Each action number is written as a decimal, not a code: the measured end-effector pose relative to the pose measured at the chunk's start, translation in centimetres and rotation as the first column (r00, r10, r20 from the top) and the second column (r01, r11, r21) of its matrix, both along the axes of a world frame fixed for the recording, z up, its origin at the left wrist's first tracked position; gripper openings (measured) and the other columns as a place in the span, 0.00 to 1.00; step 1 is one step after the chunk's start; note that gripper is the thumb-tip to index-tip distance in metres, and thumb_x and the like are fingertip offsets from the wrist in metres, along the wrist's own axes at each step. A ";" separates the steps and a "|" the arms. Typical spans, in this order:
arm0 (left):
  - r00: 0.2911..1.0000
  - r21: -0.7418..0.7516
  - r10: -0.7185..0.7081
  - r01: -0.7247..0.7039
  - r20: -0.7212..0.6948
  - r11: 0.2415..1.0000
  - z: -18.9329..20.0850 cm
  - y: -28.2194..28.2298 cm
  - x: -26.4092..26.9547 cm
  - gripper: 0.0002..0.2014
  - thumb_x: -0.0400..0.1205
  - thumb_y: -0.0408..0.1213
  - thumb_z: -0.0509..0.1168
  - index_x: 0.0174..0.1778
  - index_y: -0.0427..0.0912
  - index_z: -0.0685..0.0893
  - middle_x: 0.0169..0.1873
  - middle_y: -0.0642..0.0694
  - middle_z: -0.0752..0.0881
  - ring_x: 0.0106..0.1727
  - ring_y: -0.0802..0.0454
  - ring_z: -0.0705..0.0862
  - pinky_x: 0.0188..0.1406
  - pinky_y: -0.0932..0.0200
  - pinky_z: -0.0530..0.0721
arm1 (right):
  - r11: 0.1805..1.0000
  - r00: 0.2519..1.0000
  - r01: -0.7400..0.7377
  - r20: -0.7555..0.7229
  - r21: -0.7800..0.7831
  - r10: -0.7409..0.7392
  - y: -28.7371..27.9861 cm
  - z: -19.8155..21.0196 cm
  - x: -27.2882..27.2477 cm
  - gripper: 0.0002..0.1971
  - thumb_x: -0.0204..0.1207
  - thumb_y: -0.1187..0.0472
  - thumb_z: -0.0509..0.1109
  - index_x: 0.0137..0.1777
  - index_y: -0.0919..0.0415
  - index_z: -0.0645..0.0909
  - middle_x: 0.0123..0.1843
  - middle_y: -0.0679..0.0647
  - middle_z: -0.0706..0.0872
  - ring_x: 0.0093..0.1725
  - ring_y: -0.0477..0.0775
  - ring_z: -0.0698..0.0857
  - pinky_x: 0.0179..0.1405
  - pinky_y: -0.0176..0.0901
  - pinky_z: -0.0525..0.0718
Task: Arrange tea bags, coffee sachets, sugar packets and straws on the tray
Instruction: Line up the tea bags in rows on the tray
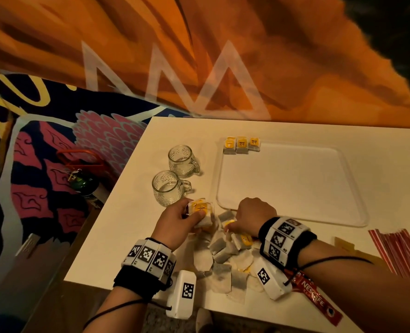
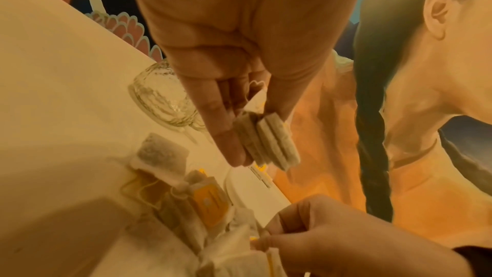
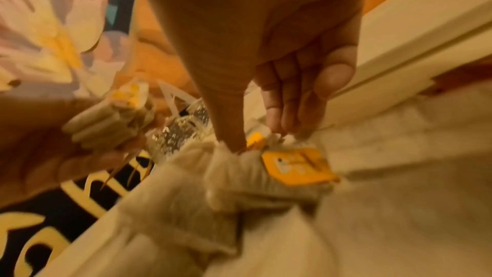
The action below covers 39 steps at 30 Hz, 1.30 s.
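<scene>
**Gathering tea bags into a stack before they go on the tray**

The left hand (image 1: 175, 224) grips a small stack of pale paper tea bags with yellow tags (image 2: 269, 140), fingers (image 2: 218, 125) curled round it, likely so several can be laid down together. The right hand (image 1: 252, 216) pinches another bag from the loose heap of tea bags (image 1: 225, 255) near the table's (image 1: 132, 224) front edge. Three tagged bags (image 1: 242, 145) already line the far left corner of the clear plastic tray (image 1: 343, 212).

The right wrist view is blurred. The red-striped straws (image 1: 396, 251) are cut off at the right edge, the red coffee sachet (image 1: 317, 299) is half under the forearm, and no sugar packets can be made out.
</scene>
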<state>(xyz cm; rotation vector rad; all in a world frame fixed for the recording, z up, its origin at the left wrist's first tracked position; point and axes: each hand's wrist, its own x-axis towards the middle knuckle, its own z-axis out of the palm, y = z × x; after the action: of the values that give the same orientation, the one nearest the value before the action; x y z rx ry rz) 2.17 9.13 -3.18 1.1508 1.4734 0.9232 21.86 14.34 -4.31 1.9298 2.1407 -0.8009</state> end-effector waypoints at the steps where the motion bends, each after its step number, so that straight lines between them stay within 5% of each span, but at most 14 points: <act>1: 1.000 -0.002 -0.002 0.002 0.002 1.000 0.0 0.1 0.0 0.06 0.79 0.29 0.69 0.49 0.44 0.85 0.47 0.37 0.90 0.50 0.37 0.89 0.48 0.39 0.89 | 1.000 1.000 -0.027 0.008 0.002 0.027 -0.1 0.0 -0.2 0.23 0.63 0.36 0.77 0.30 0.56 0.78 0.31 0.50 0.82 0.35 0.55 0.84 0.26 0.38 0.72; 4: 1.000 0.002 -0.008 0.008 -0.003 1.000 -0.1 0.3 0.0 0.07 0.79 0.30 0.69 0.50 0.45 0.85 0.47 0.37 0.90 0.50 0.37 0.89 0.46 0.39 0.89 | 0.999 0.997 -0.040 -0.063 -0.001 0.040 -0.1 0.3 0.1 0.15 0.64 0.44 0.79 0.39 0.55 0.85 0.39 0.51 0.88 0.41 0.54 0.87 0.30 0.39 0.76; 7: 1.000 0.000 -0.013 0.013 -0.006 1.000 -0.1 0.8 0.2 0.08 0.79 0.31 0.69 0.52 0.43 0.84 0.48 0.38 0.90 0.50 0.37 0.89 0.45 0.38 0.89 | 1.000 0.976 0.007 -0.216 0.004 -0.006 0.3 1.1 1.2 0.08 0.65 0.52 0.79 0.38 0.51 0.85 0.36 0.43 0.86 0.41 0.48 0.85 0.32 0.40 0.77; 13: 0.986 0.064 -0.102 0.111 -0.130 0.992 0.4 2.3 1.4 0.14 0.69 0.51 0.70 0.47 0.51 0.86 0.42 0.47 0.91 0.44 0.46 0.90 0.49 0.36 0.87 | 0.995 0.949 -0.077 -0.303 0.062 0.092 0.7 3.4 3.5 0.05 0.67 0.59 0.78 0.38 0.49 0.84 0.33 0.41 0.84 0.38 0.44 0.84 0.35 0.39 0.79; 15: 0.977 0.084 -0.139 0.154 -0.160 0.985 0.8 2.7 2.0 0.13 0.69 0.53 0.70 0.46 0.52 0.86 0.40 0.48 0.91 0.42 0.46 0.89 0.46 0.37 0.87 | 0.989 0.921 -0.146 -0.359 0.034 0.149 0.7 4.5 4.2 0.05 0.69 0.62 0.77 0.41 0.51 0.86 0.36 0.46 0.89 0.40 0.46 0.87 0.45 0.46 0.86; 20: 0.964 0.088 -0.190 0.209 -0.185 0.974 1.2 4.0 3.4 0.05 0.77 0.43 0.71 0.45 0.47 0.87 0.35 0.46 0.90 0.36 0.46 0.88 0.36 0.45 0.90 | 0.937 0.805 -0.350 -0.518 -0.022 0.288 1.0 8.5 4.9 0.06 0.73 0.61 0.77 0.48 0.54 0.91 0.41 0.47 0.92 0.40 0.41 0.88 0.51 0.39 0.86; 26: 0.961 -0.051 -0.248 0.256 0.124 0.965 1.7 4.7 5.2 0.11 0.81 0.36 0.67 0.55 0.34 0.85 0.43 0.37 0.89 0.40 0.42 0.88 0.41 0.51 0.90 | 0.978 0.803 -0.189 -0.560 0.087 0.205 3.3 9.1 5.0 0.10 0.69 0.60 0.80 0.50 0.52 0.88 0.39 0.53 0.90 0.30 0.48 0.86 0.34 0.39 0.84; 29: 0.949 -0.069 -0.237 0.256 0.207 0.964 1.7 5.1 5.6 0.13 0.79 0.37 0.69 0.56 0.34 0.85 0.44 0.38 0.90 0.43 0.47 0.89 0.40 0.57 0.90 | 0.992 0.781 -0.109 -0.612 0.062 0.124 4.0 8.4 5.0 0.10 0.69 0.63 0.80 0.49 0.54 0.87 0.38 0.56 0.90 0.26 0.49 0.84 0.25 0.38 0.82; 36: 0.968 -0.018 -0.119 0.127 0.220 0.992 0.9 7.8 6.4 0.10 0.78 0.31 0.71 0.51 0.28 0.84 0.40 0.34 0.88 0.38 0.49 0.88 0.32 0.57 0.89 | 0.997 0.652 0.049 -0.754 -0.054 -0.072 6.2 6.9 5.1 0.10 0.71 0.66 0.79 0.51 0.61 0.86 0.37 0.53 0.87 0.32 0.55 0.88 0.32 0.43 0.89; 39: 0.970 -0.002 -0.096 0.099 0.223 0.995 0.5 9.2 6.5 0.09 0.77 0.31 0.71 0.49 0.29 0.86 0.38 0.36 0.89 0.38 0.48 0.88 0.36 0.53 0.90 | 0.995 0.687 0.086 -0.720 -0.045 -0.092 7.4 6.1 5.7 0.03 0.72 0.63 0.78 0.44 0.59 0.87 0.35 0.54 0.88 0.32 0.52 0.87 0.33 0.42 0.87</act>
<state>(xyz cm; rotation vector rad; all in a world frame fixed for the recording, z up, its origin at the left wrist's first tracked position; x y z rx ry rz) 8.63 18.33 -2.70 1.0630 1.2302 0.9405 27.54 21.70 1.75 1.9154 2.4014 -1.8548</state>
